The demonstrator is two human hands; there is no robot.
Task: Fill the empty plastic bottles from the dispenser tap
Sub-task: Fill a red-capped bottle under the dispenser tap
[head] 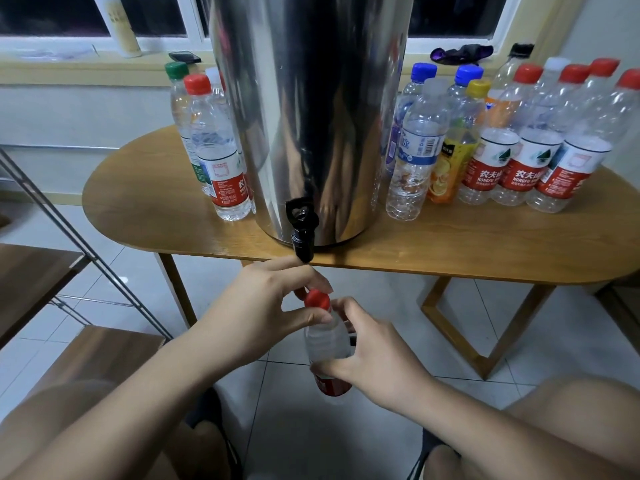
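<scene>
**A:** Any word on the setup?

**B:** Pale floor tiles [381, 299] down low. Above those, clear bottle [327, 341] with a red label, held upright just below the black tap [302, 233]: right hand [374, 358] wrapped round the body, left hand [263, 306] pinching the red cap [317, 299]. Further back, rounded wooden table [450, 244], steel dispenser [311, 116] at the front edge.

**A:** And the other bottles [512, 150]?

**B:** Capped, clear, crowded either side of the dispenser. Mostly red tops, some blue, one yellow. Dark window [457, 15] behind.
</scene>
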